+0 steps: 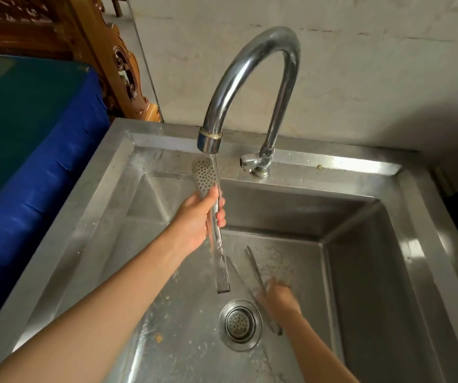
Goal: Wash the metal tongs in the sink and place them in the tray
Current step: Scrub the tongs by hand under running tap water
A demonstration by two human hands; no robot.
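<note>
Two hands are busy over one big steel sink [366, 244], which fills most of what I see, its basin wet and flecked with bits of food. Above it the curved faucet [252, 73] runs a thin stream straight down. My left hand [197, 219] holds the metal tongs [219, 250] upright under that stream, fingers [221, 215] wrapped around the upper part just below the perforated head, the closed arms hanging toward the drain [240, 324]. My right hand [277, 297] is low in the basin, blurred, near a second long metal utensil [255, 272] lying on the sink floor; whether those fingers are gripping it or only brushing it I cannot tell. By my judgement the task is in its middle: rinsing is under way, with water running down the tongs, but scrubbing may not be finished. No tray is visible anywhere, so the placing step is all still ahead.
</note>
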